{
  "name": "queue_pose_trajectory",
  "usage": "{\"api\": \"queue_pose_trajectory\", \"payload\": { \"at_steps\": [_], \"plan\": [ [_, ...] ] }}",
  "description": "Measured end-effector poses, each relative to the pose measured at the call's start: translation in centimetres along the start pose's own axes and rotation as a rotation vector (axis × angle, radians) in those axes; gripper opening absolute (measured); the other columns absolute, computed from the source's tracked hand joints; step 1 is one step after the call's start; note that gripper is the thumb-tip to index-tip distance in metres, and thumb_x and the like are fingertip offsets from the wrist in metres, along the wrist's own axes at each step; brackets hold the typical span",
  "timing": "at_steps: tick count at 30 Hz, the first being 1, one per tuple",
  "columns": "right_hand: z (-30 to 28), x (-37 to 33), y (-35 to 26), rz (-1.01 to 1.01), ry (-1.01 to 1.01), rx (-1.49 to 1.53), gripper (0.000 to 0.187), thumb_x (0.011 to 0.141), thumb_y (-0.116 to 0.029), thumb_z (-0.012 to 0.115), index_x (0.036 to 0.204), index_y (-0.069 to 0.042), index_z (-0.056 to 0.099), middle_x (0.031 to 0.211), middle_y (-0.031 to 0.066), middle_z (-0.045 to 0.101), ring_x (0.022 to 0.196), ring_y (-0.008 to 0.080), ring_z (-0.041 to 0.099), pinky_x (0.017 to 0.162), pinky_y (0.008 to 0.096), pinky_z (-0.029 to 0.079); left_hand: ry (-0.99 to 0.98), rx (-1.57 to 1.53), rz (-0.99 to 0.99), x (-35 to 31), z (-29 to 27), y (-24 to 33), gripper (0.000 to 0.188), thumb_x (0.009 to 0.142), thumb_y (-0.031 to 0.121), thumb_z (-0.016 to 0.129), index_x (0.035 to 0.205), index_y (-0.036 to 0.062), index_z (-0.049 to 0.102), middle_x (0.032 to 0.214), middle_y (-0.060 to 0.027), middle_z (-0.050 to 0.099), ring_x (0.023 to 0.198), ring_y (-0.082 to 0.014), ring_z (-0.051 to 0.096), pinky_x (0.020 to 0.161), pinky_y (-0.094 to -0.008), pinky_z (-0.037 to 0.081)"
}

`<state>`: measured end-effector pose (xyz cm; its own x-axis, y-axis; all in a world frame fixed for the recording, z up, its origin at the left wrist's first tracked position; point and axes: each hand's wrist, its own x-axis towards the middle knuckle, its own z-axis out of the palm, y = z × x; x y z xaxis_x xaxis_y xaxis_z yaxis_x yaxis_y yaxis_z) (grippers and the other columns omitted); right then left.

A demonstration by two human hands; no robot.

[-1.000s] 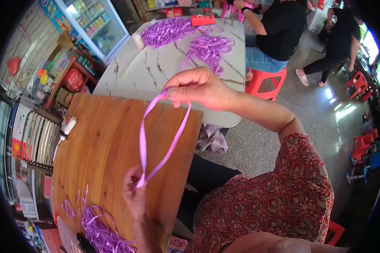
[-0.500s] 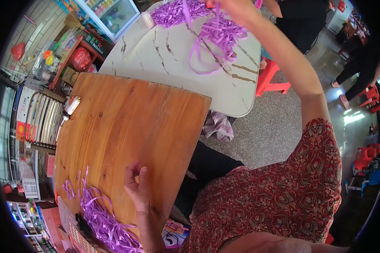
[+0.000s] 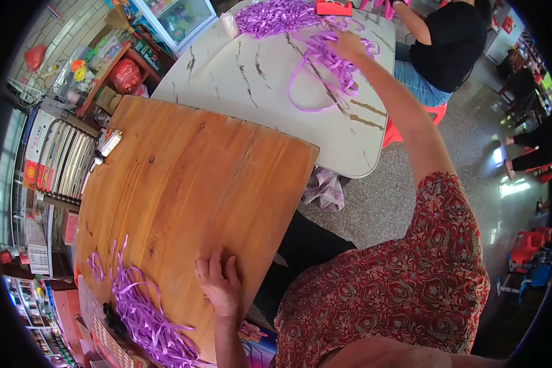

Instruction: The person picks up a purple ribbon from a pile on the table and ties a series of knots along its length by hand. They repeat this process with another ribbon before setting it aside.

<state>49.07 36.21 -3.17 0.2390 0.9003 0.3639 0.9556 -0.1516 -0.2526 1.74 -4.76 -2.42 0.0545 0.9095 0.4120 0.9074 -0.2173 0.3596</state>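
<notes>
My left hand [image 3: 219,283] rests near the right edge of the wooden table [image 3: 184,178], fingers apart and holding nothing. A tangle of shiny purple ribbons [image 3: 150,322] lies on the wood to its left. My right arm stretches out over the white marbled table [image 3: 251,80]. There my right hand [image 3: 349,46] is down at a loose heap of purple ribbon [image 3: 328,58], fingers curled in on it; the fingertips are partly hidden. One ribbon loop trails from the heap across the tabletop. A denser pile of purple ribbons [image 3: 276,17] lies to the far left of my right hand.
Behind the heap sits a red box-like object [image 3: 334,7]. A white roll [image 3: 229,24] stands by the dense pile. A white glue gun [image 3: 109,143] lies at the wooden table's left edge. A person in black [image 3: 451,43] sits on a red stool [image 3: 394,133] at right.
My right hand has come down and nearer, from above the far table edge to the ribbon heap. My left hand has moved slightly right and down, its fingers unfolding. The view has shifted a little.
</notes>
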Motion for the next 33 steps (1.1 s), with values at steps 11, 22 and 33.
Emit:
{"api": "queue_pose_trajectory", "payload": {
  "at_steps": [11, 22, 33],
  "plan": [
    [5.7, -2.8, -5.0, -0.046, -0.175, 0.055, 0.061, 0.078, -0.061, 0.055, 0.125, -0.022, 0.056, 0.121, 0.0092, 0.060, 0.112, 0.0313, 0.056, 0.092, 0.0620, 0.035, -0.037, 0.075, 0.065, 0.3, 0.3, 0.3, 0.020, 0.078, 0.004, 0.062, 0.098, 0.0004, 0.061, 0.088, -0.0170, 0.054, 0.082, -0.0355, 0.052, 0.074, -0.0421, 0.043],
    [3.9, -3.1, -7.1, -0.177, -0.040, 0.042, 0.049, 0.084, -0.051, 0.054, 0.122, -0.020, 0.057, 0.117, 0.0114, 0.061, 0.109, 0.0327, 0.057, 0.090, 0.0582, 0.040, -0.042, 0.011, 0.051, 0.5, 0.3, 0.2, 0.017, 0.078, 0.003, 0.064, 0.094, 0.0008, 0.062, 0.088, -0.0158, 0.055, 0.081, -0.0332, 0.052, 0.073, -0.0411, 0.042],
    [-2.7, -11.7, -19.1, -0.795, -0.168, 0.568, 0.031, 0.087, -0.020, 0.064, 0.113, -0.003, 0.062, 0.104, 0.0125, 0.066, 0.095, 0.0208, 0.063, 0.080, 0.0308, 0.049, 0.248, -0.156, 0.009, -0.9, 0.1, -1.4, 0.010, 0.074, 0.008, 0.072, 0.079, 0.0068, 0.063, 0.072, -0.0104, 0.056, 0.065, -0.0299, 0.054, 0.059, -0.0389, 0.041]
  ]
}}
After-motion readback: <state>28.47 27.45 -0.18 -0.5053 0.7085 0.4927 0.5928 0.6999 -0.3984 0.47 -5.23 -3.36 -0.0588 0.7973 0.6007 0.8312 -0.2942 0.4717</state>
